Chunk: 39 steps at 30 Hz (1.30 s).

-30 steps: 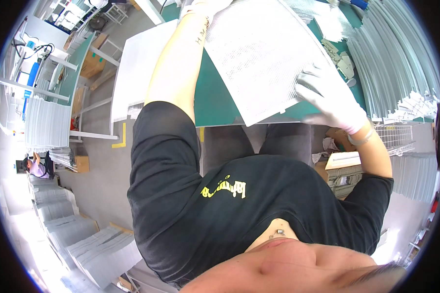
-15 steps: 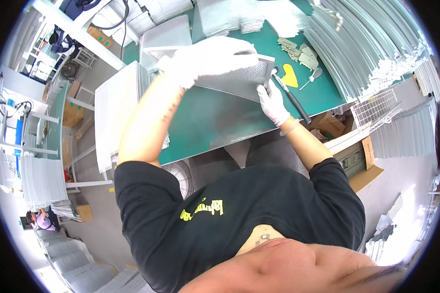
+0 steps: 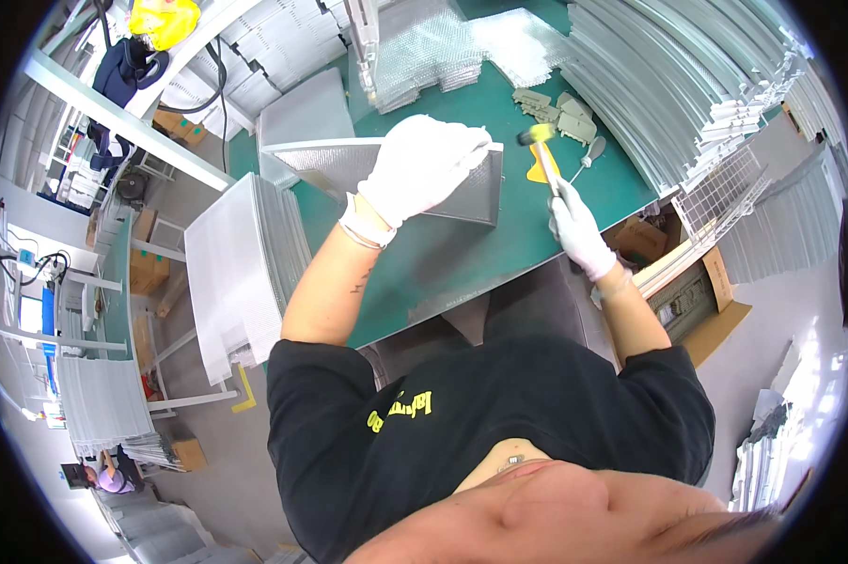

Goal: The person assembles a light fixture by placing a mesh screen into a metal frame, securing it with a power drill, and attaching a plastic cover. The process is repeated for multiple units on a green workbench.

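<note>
Framed metal-mesh panel [image 3: 476,193] stands tilted on edge above the green bench [image 3: 424,282] in the head view, in front of the person and between their two hands. The gloved left hand [image 3: 422,171] lies over its upper edge, fingers pressed together and apparently pinching that edge. Half a second ago the right hand [image 3: 579,230] was at the panel's right corner and the hammer [image 3: 549,167] lay on the bench; now that hand has let go and its fingers are wrapped round the handle, the head raised just beside the panel, apart from it. That leaves the left hand as the panel's only hand support. A yellow scraper [image 3: 535,173] lies partly behind the handle, with a screwdriver [image 3: 594,148] near it. The left glove covers the panel's middle, so the thumb's grip and the join with the slanting left part cannot be made out; the hammer head is slightly blurred, and whether the lower edge touches the bench is unclear.
</note>
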Tool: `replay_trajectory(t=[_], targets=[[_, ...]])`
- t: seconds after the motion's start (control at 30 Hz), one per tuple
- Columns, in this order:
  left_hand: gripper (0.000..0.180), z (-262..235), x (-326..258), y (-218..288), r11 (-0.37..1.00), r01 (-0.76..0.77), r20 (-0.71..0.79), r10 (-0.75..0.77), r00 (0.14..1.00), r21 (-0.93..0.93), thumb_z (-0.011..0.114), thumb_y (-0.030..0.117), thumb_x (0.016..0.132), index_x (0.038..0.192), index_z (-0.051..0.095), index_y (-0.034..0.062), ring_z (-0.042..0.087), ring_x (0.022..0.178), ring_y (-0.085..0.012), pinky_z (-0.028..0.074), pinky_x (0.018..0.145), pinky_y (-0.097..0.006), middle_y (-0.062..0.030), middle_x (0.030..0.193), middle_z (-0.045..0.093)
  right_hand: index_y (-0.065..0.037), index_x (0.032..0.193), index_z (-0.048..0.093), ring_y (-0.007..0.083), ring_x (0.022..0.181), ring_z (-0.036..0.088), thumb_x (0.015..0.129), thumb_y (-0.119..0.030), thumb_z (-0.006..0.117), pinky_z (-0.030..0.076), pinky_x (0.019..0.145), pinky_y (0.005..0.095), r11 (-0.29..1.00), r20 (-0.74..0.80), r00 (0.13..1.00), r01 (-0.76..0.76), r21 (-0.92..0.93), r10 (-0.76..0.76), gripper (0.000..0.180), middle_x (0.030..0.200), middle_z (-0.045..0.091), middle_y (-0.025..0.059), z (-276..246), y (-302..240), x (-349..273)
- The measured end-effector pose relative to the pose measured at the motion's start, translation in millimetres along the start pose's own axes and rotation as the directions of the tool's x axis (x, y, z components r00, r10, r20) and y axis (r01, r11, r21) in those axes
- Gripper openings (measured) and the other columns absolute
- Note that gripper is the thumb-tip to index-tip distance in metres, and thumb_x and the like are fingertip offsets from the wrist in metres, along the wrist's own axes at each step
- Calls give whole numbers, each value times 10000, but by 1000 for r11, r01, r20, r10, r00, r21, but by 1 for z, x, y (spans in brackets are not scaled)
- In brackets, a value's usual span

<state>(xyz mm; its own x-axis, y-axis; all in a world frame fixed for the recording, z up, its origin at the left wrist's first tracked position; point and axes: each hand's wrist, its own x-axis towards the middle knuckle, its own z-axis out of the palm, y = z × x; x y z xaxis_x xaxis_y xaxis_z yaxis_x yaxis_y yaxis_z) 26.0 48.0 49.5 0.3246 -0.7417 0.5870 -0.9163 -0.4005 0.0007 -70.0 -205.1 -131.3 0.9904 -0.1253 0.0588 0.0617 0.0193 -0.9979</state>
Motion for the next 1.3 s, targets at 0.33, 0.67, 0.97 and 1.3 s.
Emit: replay_trajectory(t=[0.33, 0.67, 0.97, 1.3], targets=[[106, -5, -3, 9, 998, 14, 24, -15, 1000, 60, 657, 169, 867, 928, 695, 91, 620, 719, -237, 461, 664, -345, -48, 803, 663, -76, 907, 490, 172, 421, 443, 1060, -400, 335, 422, 421, 322, 810, 213, 959, -274, 519, 188, 390, 633, 453, 36, 111, -60, -49], [106, -1, -12, 5, 998, -4, -72, 9, 997, 68, 678, 180, 848, 911, 669, 96, 597, 706, -215, 441, 665, -359, -30, 776, 629, -86, 934, 456, 159, 417, 403, 1063, -425, 348, 383, 413, 310, 686, -65, 997, 76, 724, -42, 379, 621, 425, 48, 122, -52, -58], [175, 1, -21, -1, 999, 26, -85, -22, 996, 46, 719, 223, 807, 930, 654, 117, 596, 754, -211, 461, 793, -379, -7, 772, 611, -65, 978, 524, 123, 454, 436, 1050, -394, 410, 363, 423, 258, 851, -60, 998, 25, 525, 7, 355, 630, 465, 26, 74, -58, -55], [553, 46, -19, 35, 943, 332, -576, -272, 771, -2, 821, 242, 620, 1090, 570, 91, 532, 864, -239, 308, 1074, -507, -56, 914, 538, -37, 1409, 427, 223, 516, 546, 1020, -273, 455, 440, 521, 340, 609, 278, 625, 778, -153, -729, 455, 712, 595, 108, -13, -215, -8]])
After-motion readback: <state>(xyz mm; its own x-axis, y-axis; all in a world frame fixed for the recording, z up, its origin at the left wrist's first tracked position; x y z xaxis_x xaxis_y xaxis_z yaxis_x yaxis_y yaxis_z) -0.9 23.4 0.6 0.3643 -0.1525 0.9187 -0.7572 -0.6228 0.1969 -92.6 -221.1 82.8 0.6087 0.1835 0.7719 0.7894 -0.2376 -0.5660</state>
